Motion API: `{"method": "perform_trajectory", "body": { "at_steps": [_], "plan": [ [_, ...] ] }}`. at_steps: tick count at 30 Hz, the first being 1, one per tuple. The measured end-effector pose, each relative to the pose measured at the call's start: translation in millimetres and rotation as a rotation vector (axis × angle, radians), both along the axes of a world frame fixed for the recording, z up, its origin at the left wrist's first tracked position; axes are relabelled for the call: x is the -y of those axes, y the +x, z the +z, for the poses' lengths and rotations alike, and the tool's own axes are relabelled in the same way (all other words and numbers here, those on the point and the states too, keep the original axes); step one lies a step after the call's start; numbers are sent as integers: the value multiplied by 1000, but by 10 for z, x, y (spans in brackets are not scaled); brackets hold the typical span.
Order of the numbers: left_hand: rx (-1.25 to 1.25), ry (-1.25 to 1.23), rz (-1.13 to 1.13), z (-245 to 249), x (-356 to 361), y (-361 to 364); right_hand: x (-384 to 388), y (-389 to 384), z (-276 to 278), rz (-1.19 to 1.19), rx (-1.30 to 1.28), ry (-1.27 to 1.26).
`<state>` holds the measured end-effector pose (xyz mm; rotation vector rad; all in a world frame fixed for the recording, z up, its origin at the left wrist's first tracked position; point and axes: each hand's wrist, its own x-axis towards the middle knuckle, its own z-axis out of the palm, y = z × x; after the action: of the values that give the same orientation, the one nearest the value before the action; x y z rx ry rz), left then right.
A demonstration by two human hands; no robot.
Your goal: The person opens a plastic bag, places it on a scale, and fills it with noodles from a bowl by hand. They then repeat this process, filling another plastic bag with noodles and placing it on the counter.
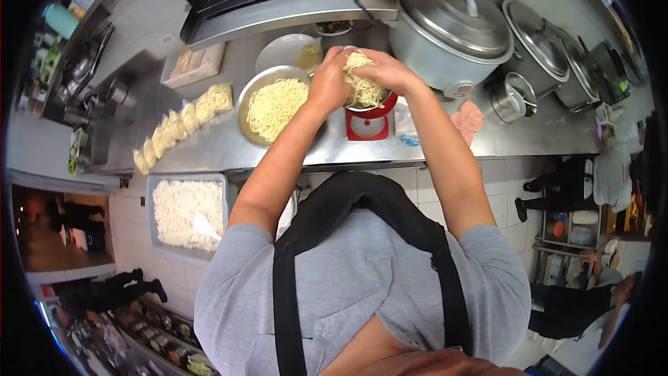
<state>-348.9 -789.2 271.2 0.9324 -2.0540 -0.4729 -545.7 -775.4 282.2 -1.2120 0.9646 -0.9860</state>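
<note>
Above a red kitchen scale (367,128), a clump of pale noodles (363,89) hangs between my two hands. My left hand (332,78) curls against the left side of the clump, its fingertips partly hidden. From the right, my right hand (390,72) grips the same noodles, with strands trailing below its fingers. The lower strands reach the metal dish on the scale, which they mostly cover. Just left of my left forearm stands a steel bowl (243,113) heaped with loose noodles (278,108).
A row of bagged noodle portions (182,125) lies along the counter's left. Large lidded cookers (452,35) stand at the right, near a steel pot (513,97) and pink cloth (467,120). A tub of white rice (186,210) sits below the counter edge. Other people stand at both sides.
</note>
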Motion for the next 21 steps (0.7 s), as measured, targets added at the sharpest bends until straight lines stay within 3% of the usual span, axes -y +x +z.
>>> {"method": "perform_trajectory", "body": {
  "at_steps": [1, 3, 4, 6, 11, 13, 14, 17, 18, 21],
  "plan": [
    [5, 7, 15, 9, -27, -1, 32, 39, -71, 15, 5, 7],
    [-7, 5, -29, 36, -84, -38, 100, 73, -192, -149, -441, -123],
    [-7, 8, -29, -8, -87, -66, 64, 128, -128, -148, -442, -119],
    [-50, -77, -64, -114, -91, -134, -37, 323, 124, -412, -1082, -125],
    [-97, -36, -13, -142, -127, -124, 84, 286, 3, -464, -961, -106],
    [-114, 19, 10, -123, -105, -84, 182, 147, -116, -154, -373, -109],
    [-117, 19, 16, -155, -77, -64, 168, 91, -110, -148, -377, -110],
    [-107, 12, 42, -175, -15, -55, 146, -39, -113, -58, 24, 10],
    [-126, 24, 47, -177, -26, -68, 146, -15, -151, -54, 21, 11],
    [-152, 1, 11, -135, -72, -149, 99, 103, -138, -336, -617, -267]
  ]
}}
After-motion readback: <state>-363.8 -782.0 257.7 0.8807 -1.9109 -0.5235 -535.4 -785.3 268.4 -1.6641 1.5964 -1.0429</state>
